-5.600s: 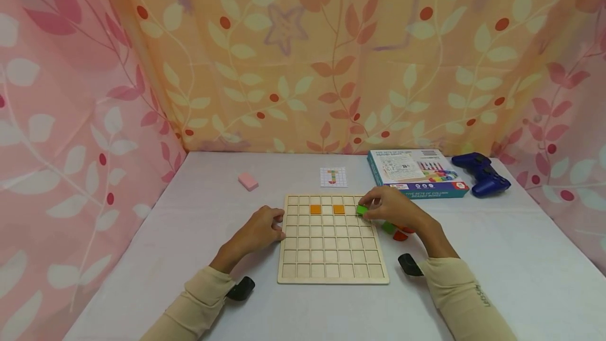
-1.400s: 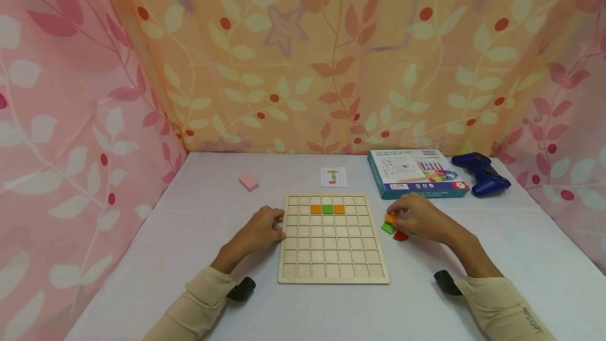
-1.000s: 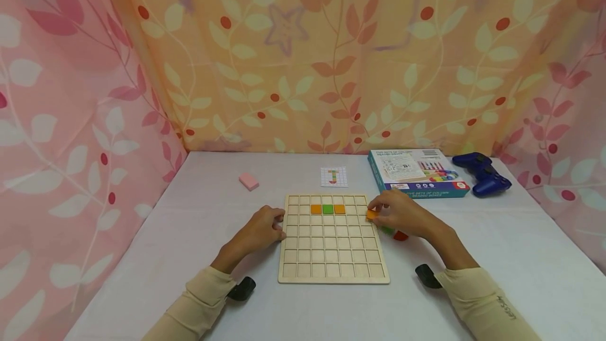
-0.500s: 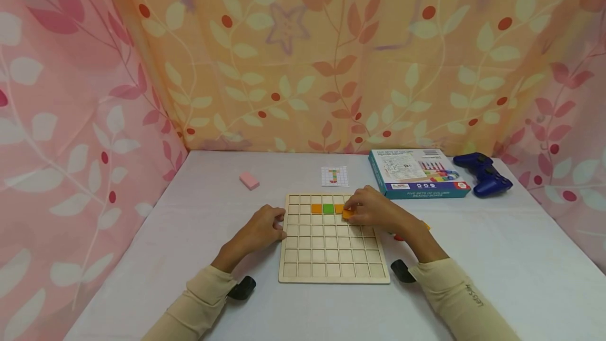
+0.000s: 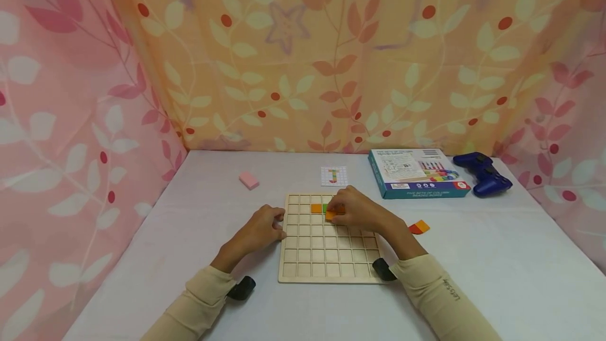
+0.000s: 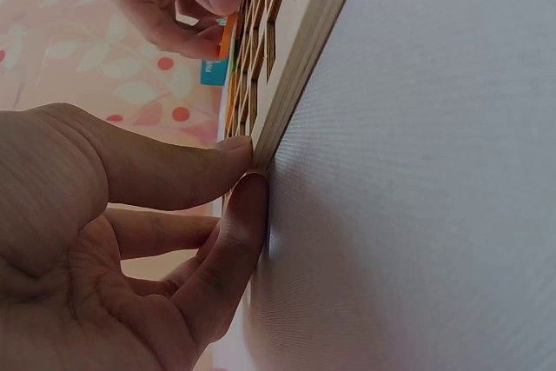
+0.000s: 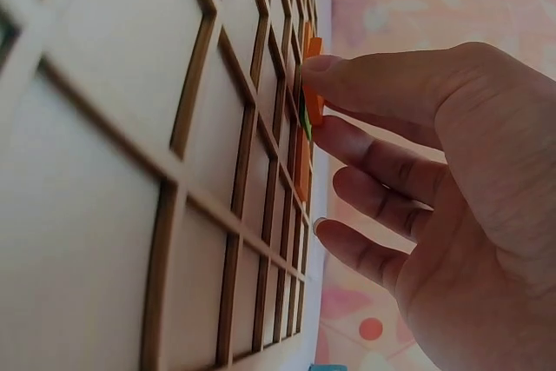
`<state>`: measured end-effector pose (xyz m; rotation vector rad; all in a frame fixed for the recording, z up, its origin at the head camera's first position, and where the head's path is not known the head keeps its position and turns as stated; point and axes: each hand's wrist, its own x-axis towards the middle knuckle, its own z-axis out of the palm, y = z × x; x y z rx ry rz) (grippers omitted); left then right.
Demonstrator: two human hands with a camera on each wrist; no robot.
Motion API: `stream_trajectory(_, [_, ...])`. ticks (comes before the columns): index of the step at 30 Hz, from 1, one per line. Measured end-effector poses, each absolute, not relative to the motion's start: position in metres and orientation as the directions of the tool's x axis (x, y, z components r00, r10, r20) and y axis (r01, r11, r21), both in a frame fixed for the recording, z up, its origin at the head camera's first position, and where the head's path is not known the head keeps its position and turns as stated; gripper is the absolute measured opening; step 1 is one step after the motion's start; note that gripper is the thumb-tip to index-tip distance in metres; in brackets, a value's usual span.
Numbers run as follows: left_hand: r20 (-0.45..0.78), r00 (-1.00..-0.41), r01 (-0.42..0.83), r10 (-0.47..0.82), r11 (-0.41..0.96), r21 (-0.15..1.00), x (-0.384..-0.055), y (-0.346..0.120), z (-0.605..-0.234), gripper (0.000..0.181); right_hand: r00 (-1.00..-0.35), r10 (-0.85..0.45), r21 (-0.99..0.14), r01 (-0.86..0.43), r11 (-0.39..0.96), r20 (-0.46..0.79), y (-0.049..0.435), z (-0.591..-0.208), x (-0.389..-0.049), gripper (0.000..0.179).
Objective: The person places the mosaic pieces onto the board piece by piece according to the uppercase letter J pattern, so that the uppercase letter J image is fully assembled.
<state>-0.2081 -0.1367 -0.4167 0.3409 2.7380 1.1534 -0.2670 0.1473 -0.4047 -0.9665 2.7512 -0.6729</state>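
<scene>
A wooden grid board [image 5: 318, 257] lies on the table. My left hand [image 5: 259, 229] pinches its left edge between thumb and index finger, as the left wrist view shows. Over the board, my right hand [image 5: 362, 212] pinches an orange square tile [image 5: 330, 216] between thumb and fingers. The right wrist view shows this orange tile [image 7: 316, 84] on edge, close over the grid. In the board's second row from the back sit an orange tile [image 5: 316, 208] and a green tile [image 5: 324, 208]; the orange tile to their right is mostly hidden behind my right fingers.
Right of the board lie an orange tile [image 5: 423, 225] and a red curved piece [image 5: 414, 229], partly behind the right forearm. A pattern card [image 5: 334, 176], a flat box [image 5: 416, 172] and a blue game controller [image 5: 482, 174] are at the back. A pink block [image 5: 248, 180] lies back left.
A green tile was set between the two orange ones. My right hand then took an orange tile from the pieces at right and moved left over the board. My left hand stayed put.
</scene>
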Motion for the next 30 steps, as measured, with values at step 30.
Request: stream_trajectory(30, [-0.046,-0.965,0.148,0.258,0.681,0.717,-0.208,-0.136,-0.417,0.045,-0.780,-0.626,-0.479,-0.550,0.684,0.003,0.153,-0.404,-0.259,0.022])
